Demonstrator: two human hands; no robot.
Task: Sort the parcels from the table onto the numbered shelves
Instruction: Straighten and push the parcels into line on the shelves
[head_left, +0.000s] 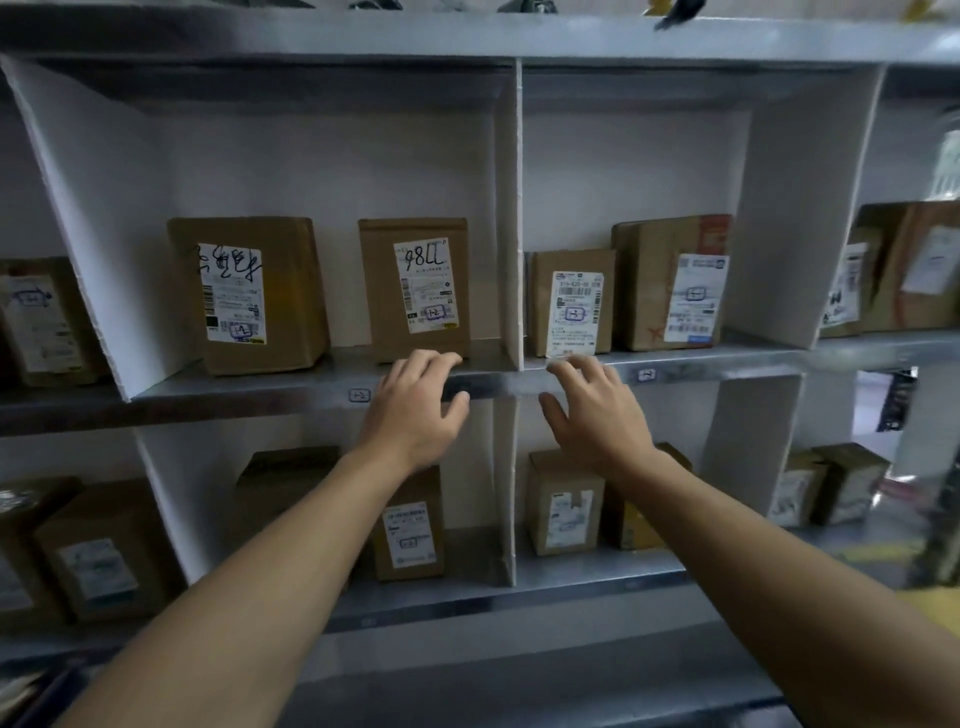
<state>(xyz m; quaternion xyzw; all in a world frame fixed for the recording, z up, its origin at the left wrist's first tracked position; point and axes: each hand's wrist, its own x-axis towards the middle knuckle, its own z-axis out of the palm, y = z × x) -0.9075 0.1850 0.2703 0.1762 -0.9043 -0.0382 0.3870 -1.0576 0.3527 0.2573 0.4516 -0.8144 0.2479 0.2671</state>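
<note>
Small parcel is standing upright just above the right hand; left hand is hovering alongside, both relaxed and empty

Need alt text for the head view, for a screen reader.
Two empty hands, the left hand and the right hand, reach with fingers spread toward the front edge of a metal shelf, one on each side of a white divider. Brown labelled parcels stand upright, two in each bay, with more on the shelf below.
</note>
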